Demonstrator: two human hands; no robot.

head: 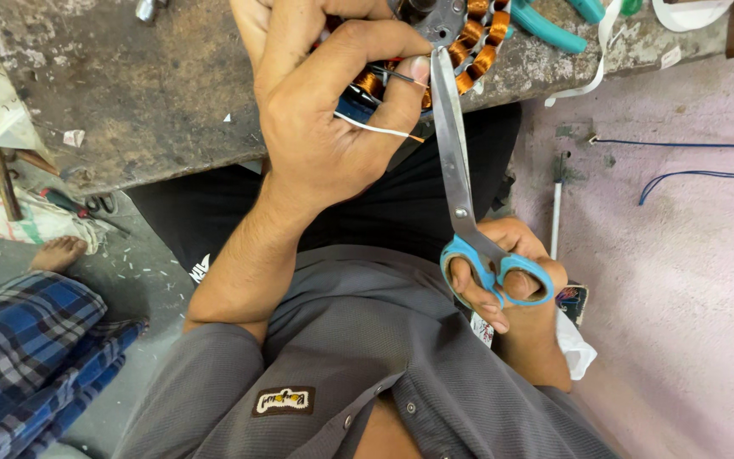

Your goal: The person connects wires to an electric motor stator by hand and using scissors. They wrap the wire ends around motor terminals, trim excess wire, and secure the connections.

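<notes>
My left hand [324, 102] grips a round motor stator [460, 34] with copper coils at the top of the view, and pinches thin wires between thumb and finger. A white wire [375, 130] crosses my fingers. My right hand [511, 280] holds blue-handled scissors [456, 170], fingers through the loops. The long steel blades point up and their tips reach the wires by my left thumb. The stator rests at the edge of a worn grey bench [155, 93].
Teal-handled pliers [550, 30] and white tape [605, 51] lie on the bench at top right. Blue wires [698, 174] trail over the pink floor on the right. Another person's foot [57, 252] and checked blue cloth [27, 340] are at the left, near a screwdriver [70, 204].
</notes>
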